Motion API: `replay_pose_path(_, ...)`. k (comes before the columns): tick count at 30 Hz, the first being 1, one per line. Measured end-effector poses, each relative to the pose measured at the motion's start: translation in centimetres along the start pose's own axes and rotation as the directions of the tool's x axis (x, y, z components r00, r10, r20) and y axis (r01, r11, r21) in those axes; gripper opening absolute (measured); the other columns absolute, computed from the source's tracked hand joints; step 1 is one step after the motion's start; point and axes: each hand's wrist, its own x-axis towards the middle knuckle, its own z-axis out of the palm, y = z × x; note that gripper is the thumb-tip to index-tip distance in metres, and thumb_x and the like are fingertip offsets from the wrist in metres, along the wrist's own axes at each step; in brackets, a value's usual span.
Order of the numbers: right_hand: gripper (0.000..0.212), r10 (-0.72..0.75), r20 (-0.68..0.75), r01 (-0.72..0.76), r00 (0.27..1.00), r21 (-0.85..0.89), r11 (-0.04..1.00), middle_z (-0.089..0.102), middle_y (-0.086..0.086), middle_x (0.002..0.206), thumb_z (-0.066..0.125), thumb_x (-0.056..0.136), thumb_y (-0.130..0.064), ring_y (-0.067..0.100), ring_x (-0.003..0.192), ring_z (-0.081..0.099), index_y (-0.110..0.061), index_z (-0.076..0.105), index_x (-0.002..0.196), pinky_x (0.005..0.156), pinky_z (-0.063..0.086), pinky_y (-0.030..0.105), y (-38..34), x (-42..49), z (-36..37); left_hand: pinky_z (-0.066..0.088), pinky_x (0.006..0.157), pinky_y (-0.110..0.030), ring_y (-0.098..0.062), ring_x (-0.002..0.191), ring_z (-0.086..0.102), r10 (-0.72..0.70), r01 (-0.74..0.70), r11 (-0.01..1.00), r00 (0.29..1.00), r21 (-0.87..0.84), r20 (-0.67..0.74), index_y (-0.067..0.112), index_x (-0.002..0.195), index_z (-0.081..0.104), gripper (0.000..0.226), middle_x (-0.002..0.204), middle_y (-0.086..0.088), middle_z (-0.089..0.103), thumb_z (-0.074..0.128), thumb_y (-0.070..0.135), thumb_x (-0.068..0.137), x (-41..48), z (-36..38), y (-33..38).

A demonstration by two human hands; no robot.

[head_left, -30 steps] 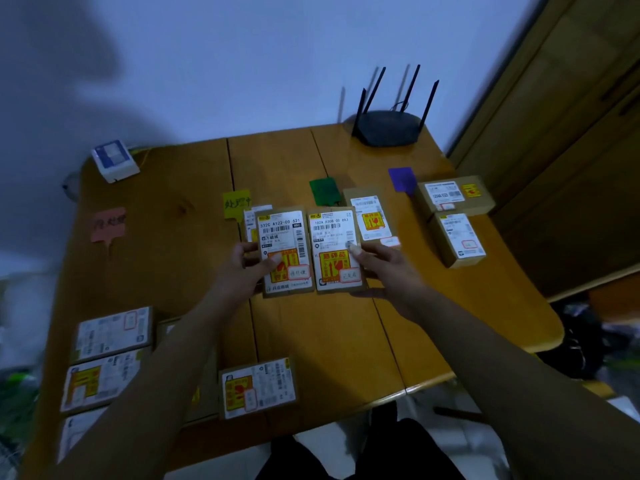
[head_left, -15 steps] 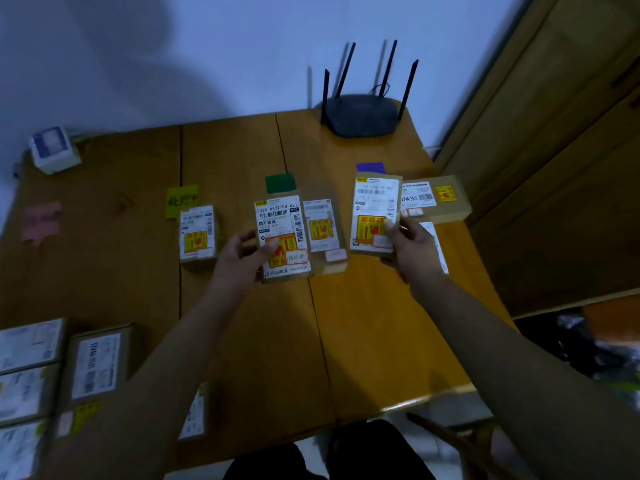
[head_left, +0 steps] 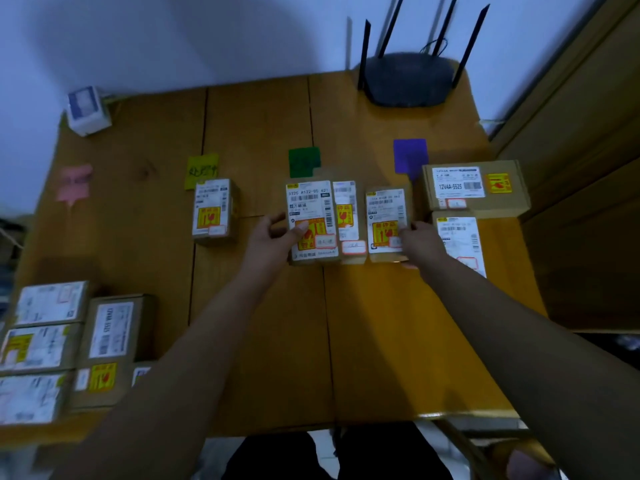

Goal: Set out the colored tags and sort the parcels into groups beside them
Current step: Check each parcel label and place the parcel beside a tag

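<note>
Middle of table (head_left: 363,341): left hand (head_left: 277,237), fingers curled round labelled parcel (head_left: 311,216) below green tag (head_left: 303,161). Right hand (head_left: 420,242), fingers pinching neighbouring parcel (head_left: 386,220). Third parcel (head_left: 348,220) between.

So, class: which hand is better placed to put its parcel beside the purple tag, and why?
Right. The right hand grips the right parcel just below the purple tag; the left hand holds the left parcel under the green tag, farther off.
</note>
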Motion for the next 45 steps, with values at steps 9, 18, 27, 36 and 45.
replay_pose_path(9,0.045,-0.072,-0.025,0.067,0.997,-0.181,0.981,0.068,0.017,0.124,0.044,0.109,-0.04,0.034,0.104,0.065,-0.009,0.063,0.135,0.087,0.057,0.047,1.5,0.5,0.7,0.065,0.074,-0.036,-0.021,0.102,0.077,-0.016,0.016,1.0,1.0,-0.005,0.005,0.022,0.145,0.052,0.057,0.126,-0.005,0.072,0.075,0.029,0.093,0.4,0.3,-1.3)
replay_pose_path(18,0.046,-0.293,-0.126,0.276,0.948,-0.141,0.951,0.065,0.013,0.136,0.065,0.097,-0.029,0.036,0.125,0.062,-0.015,0.056,0.14,0.096,0.053,0.043,-3.5,-3.9,1.3,0.064,0.085,-0.041,-0.02,0.105,0.075,0.03,-0.031,0.999,0.999,-0.037,-0.022,0.023,0.147,0.05,0.06,0.127,-0.004,0.07,0.075,0.032,0.093,-1.5,-4.0,0.3)
replay_pose_path(27,0.057,-0.433,0.41,0.379,0.803,0.209,0.901,0.07,0.005,0.131,0.067,0.099,-0.041,0.022,0.113,0.071,-0.024,0.05,0.15,0.096,0.061,0.046,-14.4,-15.5,12.8,0.064,0.08,-0.037,-0.021,0.103,0.075,0.097,-0.108,0.982,0.992,-0.153,-0.075,0.018,0.142,0.054,0.053,0.124,-0.009,0.07,0.074,0.027,0.094,-2.4,-14.5,2.0)
replay_pose_path(36,0.054,-0.43,0.376,0.327,0.821,0.309,0.893,0.069,0.002,0.129,0.076,0.094,-0.033,0.012,0.101,0.076,-0.023,0.057,0.143,0.075,0.065,0.028,-18.4,-20.9,29.1,0.063,0.078,-0.029,-0.017,0.1,0.076,0.041,-0.07,0.974,0.99,-0.216,-0.137,0.013,0.136,0.059,0.04,0.12,-0.007,0.074,0.066,0.029,0.099,0.5,-31.1,-0.8)
replay_pose_path(45,0.046,-0.363,0.306,0.361,0.88,0.066,0.93,0.071,0.006,0.133,0.066,0.1,-0.038,0.027,0.114,0.072,-0.014,0.064,0.14,0.097,0.06,0.05,-22.7,-19.5,47.0,0.063,0.085,-0.04,-0.018,0.09,0.077,0.071,-0.07,0.997,0.947,0.012,-0.314,0.016,0.115,0.077,0.025,0.095,0.001,0.079,0.071,0.032,0.096,9.4,-44.0,-4.5)
